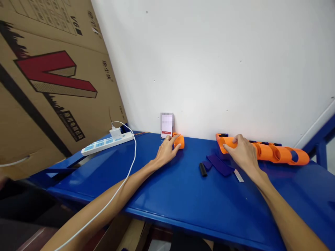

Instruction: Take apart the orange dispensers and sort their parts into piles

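Note:
My left hand [166, 150] reaches toward the back of the blue table, thumb and fingers closed around a short orange ring-like piece [181, 142]. Further right, my right hand [243, 153] grips an orange tube-shaped piece [223, 142], with the thumb at its open end and the fingers over its top. Several similar orange pieces [282, 154] lie in a row beside that hand, with dark strips behind them. In front of the right hand are dark blue strips [221, 165], a small black cylinder [202, 169] and a pale flat strip [238, 175].
A phone [166, 126] leans against the white wall [209, 69] behind my left hand. A white power strip [107, 143] with a charger sits at the left. Its white cable [132, 164] hangs across my left forearm. A large cardboard box [57, 115] stands at the left edge.

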The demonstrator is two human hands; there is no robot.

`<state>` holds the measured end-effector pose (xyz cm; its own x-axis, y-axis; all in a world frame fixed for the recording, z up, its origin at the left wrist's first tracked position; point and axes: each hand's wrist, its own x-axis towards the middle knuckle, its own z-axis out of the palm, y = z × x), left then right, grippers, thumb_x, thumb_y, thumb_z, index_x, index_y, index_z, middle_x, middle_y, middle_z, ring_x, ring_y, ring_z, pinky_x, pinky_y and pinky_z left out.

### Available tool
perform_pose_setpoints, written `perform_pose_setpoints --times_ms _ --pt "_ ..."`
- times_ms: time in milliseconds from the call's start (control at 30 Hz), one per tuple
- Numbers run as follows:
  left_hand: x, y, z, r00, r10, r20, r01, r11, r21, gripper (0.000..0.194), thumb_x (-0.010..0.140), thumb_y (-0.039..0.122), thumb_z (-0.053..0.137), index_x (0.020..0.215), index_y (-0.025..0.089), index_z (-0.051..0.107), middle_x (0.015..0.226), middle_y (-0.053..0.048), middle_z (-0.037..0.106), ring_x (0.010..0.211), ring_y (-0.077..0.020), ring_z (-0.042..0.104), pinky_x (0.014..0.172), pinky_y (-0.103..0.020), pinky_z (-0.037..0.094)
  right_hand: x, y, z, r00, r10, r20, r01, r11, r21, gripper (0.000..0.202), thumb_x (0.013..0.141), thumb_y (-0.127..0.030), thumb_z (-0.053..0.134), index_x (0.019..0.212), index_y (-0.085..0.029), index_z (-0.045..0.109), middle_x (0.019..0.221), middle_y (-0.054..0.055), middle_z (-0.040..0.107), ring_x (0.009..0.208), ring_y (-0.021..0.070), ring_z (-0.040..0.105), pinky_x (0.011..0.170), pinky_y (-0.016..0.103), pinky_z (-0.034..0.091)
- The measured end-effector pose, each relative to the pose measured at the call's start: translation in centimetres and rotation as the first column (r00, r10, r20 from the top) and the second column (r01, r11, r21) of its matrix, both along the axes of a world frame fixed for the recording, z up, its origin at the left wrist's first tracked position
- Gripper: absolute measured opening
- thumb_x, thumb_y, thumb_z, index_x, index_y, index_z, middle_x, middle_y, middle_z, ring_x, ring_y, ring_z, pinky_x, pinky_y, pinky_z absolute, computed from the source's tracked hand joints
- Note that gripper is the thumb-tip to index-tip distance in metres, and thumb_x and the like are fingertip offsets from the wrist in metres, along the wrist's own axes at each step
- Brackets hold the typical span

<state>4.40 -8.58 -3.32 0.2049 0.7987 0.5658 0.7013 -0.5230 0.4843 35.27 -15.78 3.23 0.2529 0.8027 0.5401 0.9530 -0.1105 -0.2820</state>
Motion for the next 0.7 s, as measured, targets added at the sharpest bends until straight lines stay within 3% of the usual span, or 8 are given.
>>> perform_pose_setpoints --times_ms 200,433,567,700 --pt "-0.6 0.5 0.7 0.979 0.053 0.199 -0.070 0.995 0.078 0.040 0.095 0.031 0.052 0.133 0.018 0.052 0.112 -0.011 0.061 0.094 -0.0217 0.063 0.085 -0.039 0.054 -0.8 -0.6 0.2 0.999 0.034 -0.031 -0.028 0.987 0.159 0.029 0.080 -0.045 0.063 0.085 -0.025 0.043 0.087 0.005 0.061 0.076 0.0238 0.058 0.065 0.032 0.036" --pt "-0.7 -0.1 1.8 0.948 0.028 0.318 -0.078 0.986 0.146 0.029 0.095 0.025 0.050 0.123 0.021 0.055 0.108 -0.008 0.064 0.098 -0.0209 0.064 0.090 -0.040 0.053 -2.7 -1.6 -0.3 0.971 0.236 -0.025 -0.213 0.915 0.343 0.029 0.084 -0.044 0.060 0.078 -0.025 0.038 0.078 0.002 0.056 0.065 0.0173 0.051 0.061 0.029 0.036" --pt "-2.1 1.6 1.5 0.929 0.153 0.336 -0.183 0.981 0.059 0.037 0.093 0.024 0.051 0.130 0.021 0.049 0.114 -0.010 0.063 0.107 -0.0228 0.063 0.096 -0.041 0.051 -3.7 -1.8 -0.9 0.951 0.308 -0.004 -0.287 0.893 0.347 0.031 0.087 -0.044 0.059 0.076 -0.024 0.037 0.077 0.001 0.054 0.060 0.0150 0.049 0.061 0.029 0.037" --pt "-3.6 4.3 1.2 0.881 0.375 0.287 -0.348 0.926 -0.144 0.058 0.089 0.029 0.059 0.140 0.010 0.037 0.129 -0.023 0.058 0.123 -0.0317 0.058 0.103 -0.047 0.045 -4.1 -1.7 -1.2 0.947 0.321 0.011 -0.307 0.895 0.325 0.030 0.088 -0.045 0.058 0.077 -0.024 0.039 0.079 0.003 0.056 0.064 0.0166 0.053 0.060 0.029 0.037"
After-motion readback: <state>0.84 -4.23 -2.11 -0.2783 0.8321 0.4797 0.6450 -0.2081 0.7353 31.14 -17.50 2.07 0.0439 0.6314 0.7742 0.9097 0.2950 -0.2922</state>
